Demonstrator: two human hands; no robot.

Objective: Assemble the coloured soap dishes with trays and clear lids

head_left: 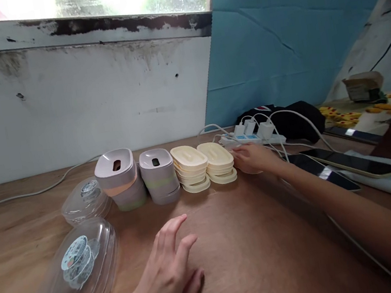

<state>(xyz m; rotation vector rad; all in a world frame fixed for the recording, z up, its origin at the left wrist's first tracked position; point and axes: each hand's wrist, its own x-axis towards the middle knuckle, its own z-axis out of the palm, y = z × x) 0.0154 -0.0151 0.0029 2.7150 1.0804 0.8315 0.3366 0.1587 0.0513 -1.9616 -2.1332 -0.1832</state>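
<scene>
My left hand [170, 272] hovers just above the wooden table [262, 249], fingers stretched out and holding nothing. My right hand [254, 157] reaches far across and touches the right side of a stack of cream oval lids [217, 162]; its fingertips are hidden, curled on something I cannot make out. A second cream stack [190, 168] stands to its left. Further left are two stacks of white containers with slotted tops [118, 177] [158, 174]. Two stacks of clear plastic covers [77, 272] [86, 199] lie at the near left.
A white power strip [253, 137] with chargers and cables lies behind the cream lids. A black cloth [289, 120] sits beyond it. Dark tablets or phones [352, 162] lie at the right. A white cable [29, 193] runs along the wall at the left.
</scene>
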